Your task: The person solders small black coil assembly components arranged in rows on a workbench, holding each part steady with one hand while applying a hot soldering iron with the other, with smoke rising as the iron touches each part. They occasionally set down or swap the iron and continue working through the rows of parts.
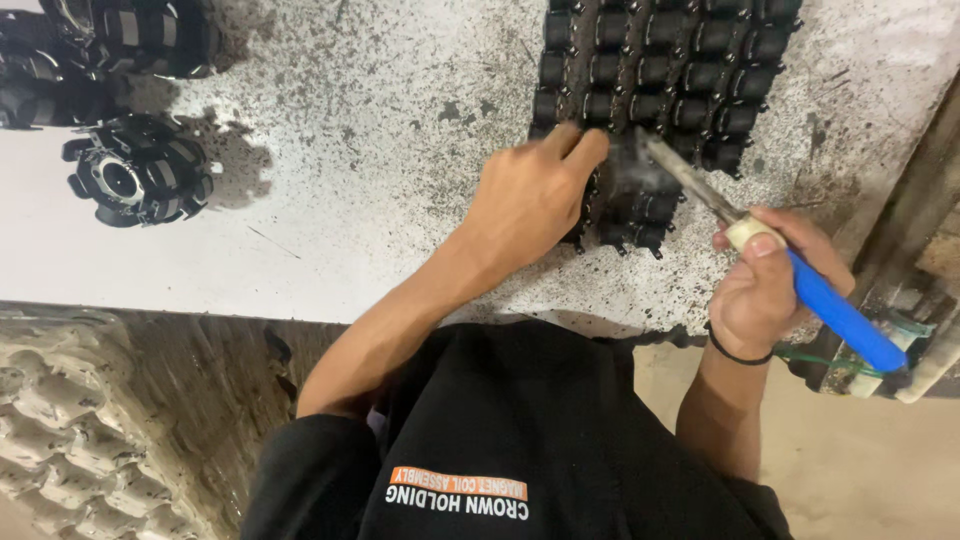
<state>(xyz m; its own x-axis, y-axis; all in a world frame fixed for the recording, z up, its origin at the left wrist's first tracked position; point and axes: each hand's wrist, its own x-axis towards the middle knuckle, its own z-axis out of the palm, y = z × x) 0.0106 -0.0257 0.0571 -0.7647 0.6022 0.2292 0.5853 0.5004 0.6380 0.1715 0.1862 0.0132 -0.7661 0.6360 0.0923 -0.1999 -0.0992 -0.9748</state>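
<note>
My right hand (765, 290) grips a soldering iron with a blue handle (840, 315); its metal tip (665, 160) reaches into a block of several small black coils (660, 70) laid in rows on the speckled white table (380, 110). A wisp of smoke rises at the tip. My left hand (530, 195) rests fingers-down on the coils at the near left corner of the block, pressing on them just beside the tip.
Round black wound stator parts (135, 170) lie at the far left of the table, with more (100, 45) at the top left corner. A worn wooden frame (915, 230) runs along the right. Below the table edge is a textured grey surface (60, 430).
</note>
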